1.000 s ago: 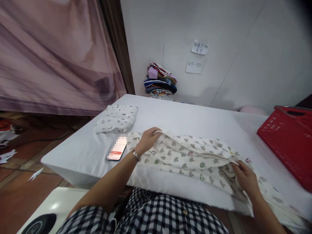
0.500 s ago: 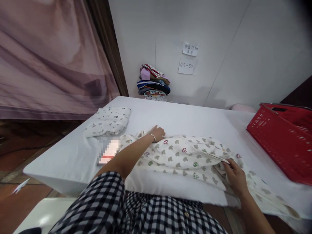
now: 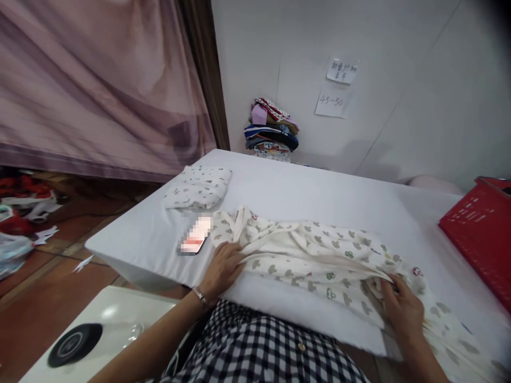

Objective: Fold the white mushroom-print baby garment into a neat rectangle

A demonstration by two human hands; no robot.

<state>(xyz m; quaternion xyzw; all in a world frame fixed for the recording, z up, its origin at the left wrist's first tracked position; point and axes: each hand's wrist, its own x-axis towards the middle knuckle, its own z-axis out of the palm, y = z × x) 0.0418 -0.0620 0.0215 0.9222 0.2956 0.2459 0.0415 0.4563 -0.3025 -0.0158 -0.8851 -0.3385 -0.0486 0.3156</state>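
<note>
A white cloth printed with mushrooms [image 3: 339, 242] lies bunched and lengthwise along the near side of the table. My left hand [image 3: 225, 266] is at its left end, fingers closed on the near layer where a fold edge runs out from them. At the right, my right hand [image 3: 403, 306] pinches the same edge between thumb and fingers, holding it a little raised. Between the hands the fold hangs slightly open, showing the plain inner side. Part of the cloth trails off beyond my right wrist.
A folded printed cloth [image 3: 199, 187] lies at the table's far left, with a blurred phone [image 3: 197, 236] nearer me. A red basket [image 3: 475, 234] stands at right. Stacked clothes [image 3: 273, 130] rise behind the table [image 3: 303, 183]. A white stool [image 3: 115, 308] is at lower left.
My left hand has come back from the cloth's far side to its near left edge and closed there. The cloth's upper layer is pulled into folds. My right hand keeps its pinch.
</note>
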